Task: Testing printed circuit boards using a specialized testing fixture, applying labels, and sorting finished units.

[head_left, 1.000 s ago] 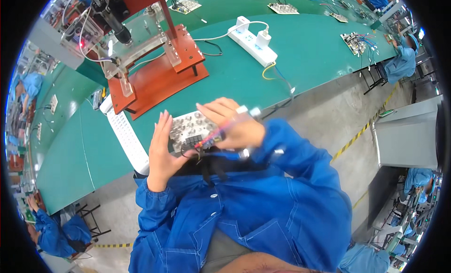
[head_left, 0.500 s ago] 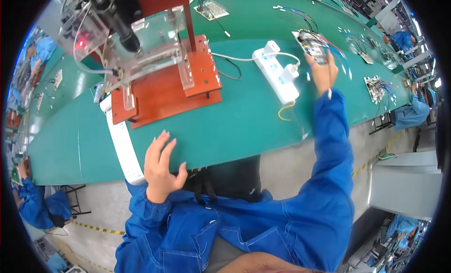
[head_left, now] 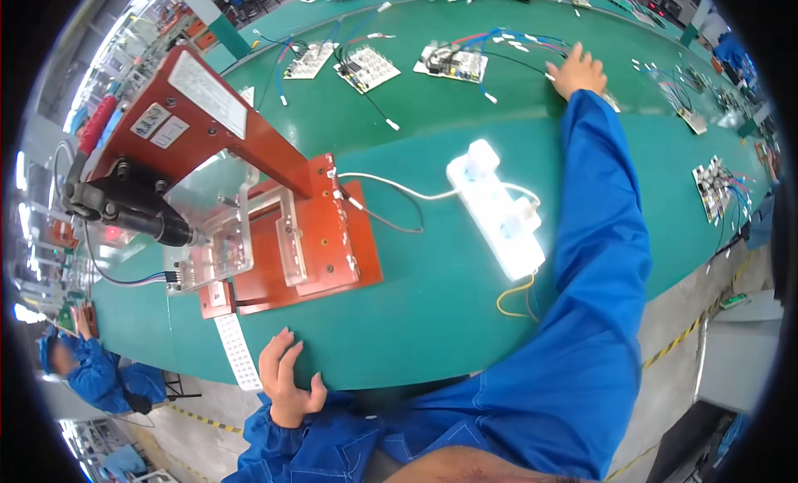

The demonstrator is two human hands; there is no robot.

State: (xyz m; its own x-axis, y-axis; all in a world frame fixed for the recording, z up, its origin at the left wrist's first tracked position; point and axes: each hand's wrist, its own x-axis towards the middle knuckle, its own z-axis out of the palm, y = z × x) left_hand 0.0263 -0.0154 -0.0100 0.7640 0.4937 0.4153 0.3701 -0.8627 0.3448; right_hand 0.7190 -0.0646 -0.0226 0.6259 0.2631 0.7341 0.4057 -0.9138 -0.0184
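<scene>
My right hand reaches far over the green table, with thumb and fingers apart. Its fingertips are near white-tipped wires that run from a circuit board to its left. Beside the wrist, the edge of another light-coloured board shows; the hand and sleeve hide the rest. My left hand hovers at the table's near edge, fingers loosely bent and apart, holding nothing. Near it is a white strip printed with small marks.
An orange-red fixture with a clear plate and a black cylindrical tool stands at left. A white power strip with plugs lies mid-table. More wired boards lie at the back, and one board at the right. Another person sits at far left.
My right hand has moved farther across the table from the board it was touching. The view has shifted, bringing more boards in at the back. My left hand remains at the near edge.
</scene>
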